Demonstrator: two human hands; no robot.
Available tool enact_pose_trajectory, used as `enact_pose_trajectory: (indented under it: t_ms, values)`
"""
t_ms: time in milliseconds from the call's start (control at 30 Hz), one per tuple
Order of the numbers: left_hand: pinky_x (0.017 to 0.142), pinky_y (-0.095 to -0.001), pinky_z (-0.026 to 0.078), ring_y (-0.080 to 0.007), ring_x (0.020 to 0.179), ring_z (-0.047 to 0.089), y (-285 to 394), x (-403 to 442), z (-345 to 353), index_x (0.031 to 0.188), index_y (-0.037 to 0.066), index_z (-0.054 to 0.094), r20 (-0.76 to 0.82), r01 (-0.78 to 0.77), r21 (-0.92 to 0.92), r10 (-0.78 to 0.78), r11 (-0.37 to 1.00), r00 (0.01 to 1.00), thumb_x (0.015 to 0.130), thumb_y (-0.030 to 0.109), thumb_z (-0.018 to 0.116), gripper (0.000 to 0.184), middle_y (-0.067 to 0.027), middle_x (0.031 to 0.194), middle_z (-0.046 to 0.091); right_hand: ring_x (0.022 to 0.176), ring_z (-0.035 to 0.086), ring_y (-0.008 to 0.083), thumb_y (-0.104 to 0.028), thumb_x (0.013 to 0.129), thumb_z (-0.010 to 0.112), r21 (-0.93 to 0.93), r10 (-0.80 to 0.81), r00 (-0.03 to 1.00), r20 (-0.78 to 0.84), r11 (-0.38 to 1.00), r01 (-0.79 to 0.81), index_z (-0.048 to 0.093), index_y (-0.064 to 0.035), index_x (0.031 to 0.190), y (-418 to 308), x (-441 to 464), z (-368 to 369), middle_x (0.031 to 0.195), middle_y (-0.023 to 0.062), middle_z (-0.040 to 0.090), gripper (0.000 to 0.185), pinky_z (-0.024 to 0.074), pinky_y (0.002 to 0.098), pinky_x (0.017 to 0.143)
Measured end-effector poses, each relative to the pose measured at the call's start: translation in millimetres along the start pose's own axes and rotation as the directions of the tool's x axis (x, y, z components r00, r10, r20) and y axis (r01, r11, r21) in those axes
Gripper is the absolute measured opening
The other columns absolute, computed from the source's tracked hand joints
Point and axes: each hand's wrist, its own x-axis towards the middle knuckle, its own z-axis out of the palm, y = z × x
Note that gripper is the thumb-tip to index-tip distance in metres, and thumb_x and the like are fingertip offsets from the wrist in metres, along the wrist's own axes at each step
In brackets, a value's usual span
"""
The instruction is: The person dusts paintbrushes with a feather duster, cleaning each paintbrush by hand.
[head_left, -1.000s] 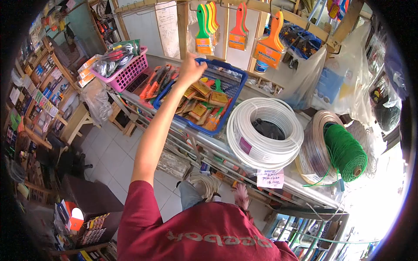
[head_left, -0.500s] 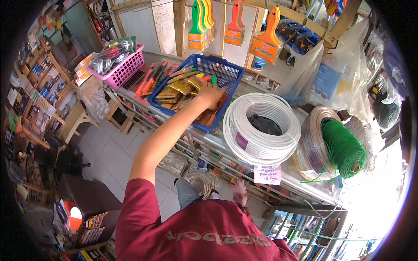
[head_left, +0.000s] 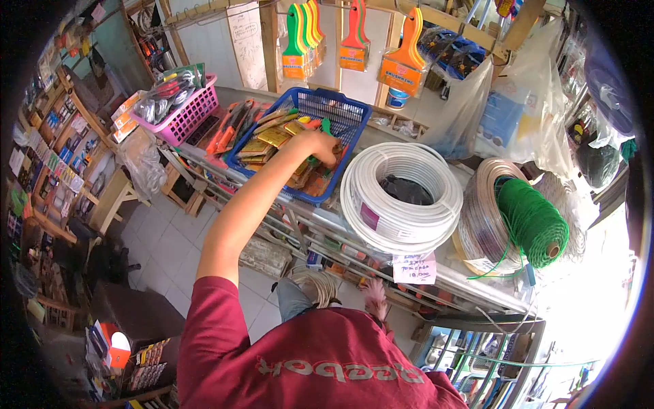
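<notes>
Gold-coloured packets [head_left: 274,135] lay in a blue basket [head_left: 352,108] on the desk [head_left: 242,96]. My left hand [head_left: 321,148] was inside the basket's right side, fingers curled down; I could not tell whether it gripped anything. A white coil [head_left: 402,228] sat just right.

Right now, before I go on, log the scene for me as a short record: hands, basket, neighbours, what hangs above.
Left hand: inside the blue basket, toward its picture-right side
Left grip: fingers partly hidden; cannot tell whether anything is held
Right hand: not in view
Basket contents: gold-coloured flat packets, with a green handle showing near the hand
Picture left of basket: orange tools, then a pink basket
Picture right of basket: white coil, then a green spool
Hanging above: packaged brushes
</notes>
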Motion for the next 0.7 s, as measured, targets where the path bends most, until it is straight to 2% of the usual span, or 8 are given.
enact_pose_trajectory:
  t_ms: [100,233,333,367,467,567,667,700]
  values:
    - [0.101,-0.0407,0.041,-0.0335,0.12,0.051,-11.0,6.6,-9.7,0.132,0.011,0.05,-0.057,-0.027,-0.138,0.02,0.99,0.998,0.074,0.034,0.063,0.064,-0.018,0.129,0.054,0.074,0.047,0.0216,-0.036,0.083,0.059,0.012,0.007,1.0,-0.002,1.0,-0.007,0.054,-0.0102,0.094,-0.2,-0.2,2.6,0.092,0.0056,0.045,0.029,0.0396,0.0352,0.062]
    - [0.098,-0.0417,0.043,-0.0333,0.118,0.053,-26.6,36.6,-3.2,0.129,0.012,0.054,-0.21,-0.046,-0.119,0.02,0.992,0.978,0.081,0.03,0.054,0.051,-0.0171,0.129,0.055,0.071,0.047,0.0205,-0.037,0.083,0.06,0.027,0.014,1.0,0.001,1.0,-0.014,0.055,-0.0098,0.091,-0.1,-0.4,4.3,0.088,0.0049,0.046,0.029,0.0393,0.0346,0.06]
    - [0.096,-0.0421,0.044,-0.0334,0.116,0.055,-16.4,47.7,0.8,0.125,0.015,0.058,-0.125,0.091,0.0,-0.09,0.996,0.988,0.082,0.028,0.051,0.046,-0.0168,0.126,0.057,0.069,0.047,0.0196,-0.037,0.083,0.06,0.042,0.021,1.0,0.008,0.999,-0.021,0.056,-0.0095,0.089,-0.3,0.1,6.3,0.085,0.0044,0.046,0.029,0.039,0.0341,0.059]
    - [0.094,-0.0434,0.045,-0.0337,0.112,0.057,-16.2,54.6,4.0,0.122,0.016,0.06,-0.155,0.117,0.058,-0.107,0.991,0.982,0.082,0.026,0.051,0.043,-0.0164,0.124,0.059,0.068,0.047,0.0193,-0.038,0.083,0.06,0.046,0.025,1.0,0.009,0.999,-0.025,0.056,-0.0094,0.088,-0.3,-0.1,6.6,0.084,0.0042,0.047,0.029,0.0389,0.0339,0.059]
    - [0.095,-0.0447,0.044,-0.0343,0.113,0.057,-11.1,47.9,-1.8,0.122,0.016,0.06,-0.135,0.108,-0.01,-0.109,0.994,0.985,0.083,0.027,0.049,0.042,-0.0162,0.123,0.059,0.066,0.047,0.0185,-0.038,0.083,0.061,0.053,0.031,0.999,0.017,0.998,-0.032,0.056,-0.0091,0.086,1.5,-1.7,5.8,0.081,0.0037,0.047,0.03,0.0387,0.0335,0.057]
    - [0.103,-0.0473,0.037,-0.034,0.121,0.051,-24.5,61.0,6.1,0.13,0.013,0.053,-0.132,0.059,0.002,-0.058,0.998,0.989,0.094,0.049,0.039,0.053,-0.0145,0.131,0.054,0.064,0.047,0.0176,-0.039,0.083,0.061,0.063,0.032,0.999,0.027,0.997,-0.034,0.057,-0.0087,0.083,2.2,-2.2,3.8,0.079,0.0032,0.047,0.03,0.0384,0.033,0.056]
    - [0.1,-0.0442,0.039,-0.0348,0.121,0.05,-26.5,53.6,3.6,0.128,0.008,0.053,-0.259,0.049,-0.208,-0.103,0.977,0.96,0.095,0.047,0.037,0.053,-0.017,0.131,0.053,0.063,0.047,0.0168,-0.039,0.083,0.062,0.071,0.038,0.999,0.038,0.997,-0.04,0.057,-0.0084,0.081,1.5,-1.9,3.5,0.076,0.0026,0.048,0.031,0.0382,0.0325,0.055]
    - [0.099,-0.0423,0.04,-0.0336,0.118,0.052,-32.1,52.9,0.7,0.125,0.006,0.053,-0.31,-0.033,-0.296,-0.063,0.955,0.949,0.095,0.046,0.037,0.053,-0.0171,0.128,0.055,0.062,0.047,0.0165,-0.039,0.083,0.062,0.076,0.036,0.999,0.041,0.996,-0.039,0.057,-0.0083,0.08,1.5,-0.6,2.1,0.075,0.0025,0.048,0.031,0.0381,0.0323,0.054]
